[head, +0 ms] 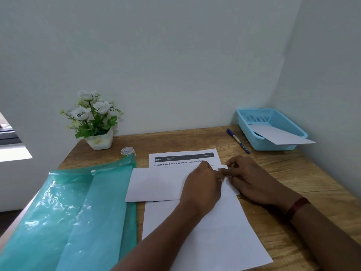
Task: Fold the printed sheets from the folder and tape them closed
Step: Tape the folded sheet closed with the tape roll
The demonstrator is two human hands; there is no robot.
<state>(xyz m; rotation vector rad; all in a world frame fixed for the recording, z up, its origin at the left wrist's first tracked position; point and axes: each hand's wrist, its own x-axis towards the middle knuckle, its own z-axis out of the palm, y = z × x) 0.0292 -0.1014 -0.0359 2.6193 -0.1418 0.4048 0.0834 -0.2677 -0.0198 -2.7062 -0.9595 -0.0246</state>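
A printed sheet (181,159) with a dark header lies flat on the wooden desk. Over it lies a folded white sheet (156,184), blank side up. My left hand (203,184) and my right hand (248,178) meet at the folded sheet's right end, their fingertips pinching its edge. A further blank sheet (214,237) lies nearer to me under my left forearm. The teal plastic folder (74,212) lies open at the left. A roll of patterned tape (128,151) stands just behind the folder.
A potted artificial plant (93,122) stands at the back left. A blue pen (238,140) lies at the back right beside a blue mesh basket (281,118) that holds a white sheet (281,136) overhanging its rim. Walls close the back and right.
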